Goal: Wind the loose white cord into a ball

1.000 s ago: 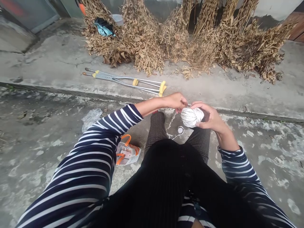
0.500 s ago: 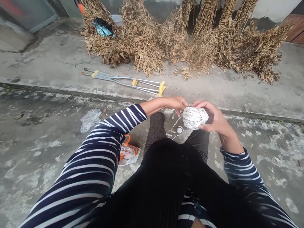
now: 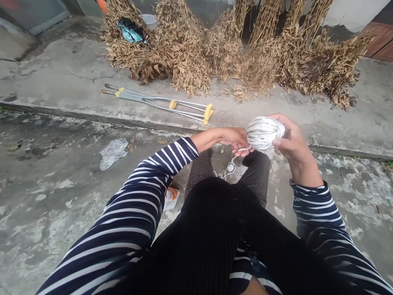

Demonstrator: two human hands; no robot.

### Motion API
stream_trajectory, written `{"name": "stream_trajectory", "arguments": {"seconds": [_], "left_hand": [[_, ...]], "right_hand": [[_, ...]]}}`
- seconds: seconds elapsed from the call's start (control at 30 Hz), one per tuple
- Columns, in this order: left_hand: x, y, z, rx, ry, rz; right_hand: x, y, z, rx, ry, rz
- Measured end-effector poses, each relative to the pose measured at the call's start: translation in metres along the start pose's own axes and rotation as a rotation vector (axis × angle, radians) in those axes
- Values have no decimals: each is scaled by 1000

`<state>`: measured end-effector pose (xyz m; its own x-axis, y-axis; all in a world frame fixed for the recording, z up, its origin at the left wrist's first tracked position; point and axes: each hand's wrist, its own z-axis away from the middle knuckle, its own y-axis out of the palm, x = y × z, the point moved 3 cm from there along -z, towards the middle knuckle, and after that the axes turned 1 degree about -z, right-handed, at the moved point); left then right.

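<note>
A thick ball of white cord [image 3: 262,133] with thin dark lines is held up in front of my knees. My right hand [image 3: 293,139] grips it from the right, thumb below and fingers behind. At its left side my left hand [image 3: 236,138] is closed on the loose strand, its fingertips close against the ball. From there the white strand [image 3: 225,174] hangs in a loose, crinkled line between my legs. A small round white piece [image 3: 231,167] lies beside the strand on the ground.
A pair of crutches [image 3: 159,103] with yellow pads lies on the concrete step. Bundles of dried plants [image 3: 190,53] lean along the wall. A clear plastic bag [image 3: 113,153] is on the ground at left. An orange-and-white bag [image 3: 171,198] shows partly behind my left sleeve.
The ball has gone up and to the right with my right hand and turned. My left hand has followed rightward, now under the ball's left side with the strand across its fingers.
</note>
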<state>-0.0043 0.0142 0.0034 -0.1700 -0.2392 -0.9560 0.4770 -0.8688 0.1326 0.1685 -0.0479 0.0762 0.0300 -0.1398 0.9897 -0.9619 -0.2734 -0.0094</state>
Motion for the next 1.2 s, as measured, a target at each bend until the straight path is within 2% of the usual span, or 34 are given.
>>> {"name": "stream_trajectory", "arguments": {"seconds": [0.07,0.13,0.27,0.33,0.47,0.6,0.73,1.0,1.2], "left_hand": [[-6,1,1,-40,60,-27],[-9,2,3,-14,54,-35],[-8,9,6,244,-27,42],[-8,9,7,270,-14,88],[-7,8,11,98,53,102],[-6,12,17,-96,185,136],[0,17,18,-253,275,167],[7,24,25,-388,381,171],[7,28,30,-461,398,244]], "right_hand": [[-4,-1,-5,-2,23,-55],[-11,-3,-11,-1,43,-125],[-25,-9,-19,-43,38,-264],[-27,-9,-21,-66,27,-313],[-27,-7,-23,-101,17,-387],[-30,-8,-26,-194,-3,-451],[-36,-9,-29,-253,-21,-440],[-37,-4,-31,-336,-31,-442],[-36,-1,-32,-344,-32,-380]]}}
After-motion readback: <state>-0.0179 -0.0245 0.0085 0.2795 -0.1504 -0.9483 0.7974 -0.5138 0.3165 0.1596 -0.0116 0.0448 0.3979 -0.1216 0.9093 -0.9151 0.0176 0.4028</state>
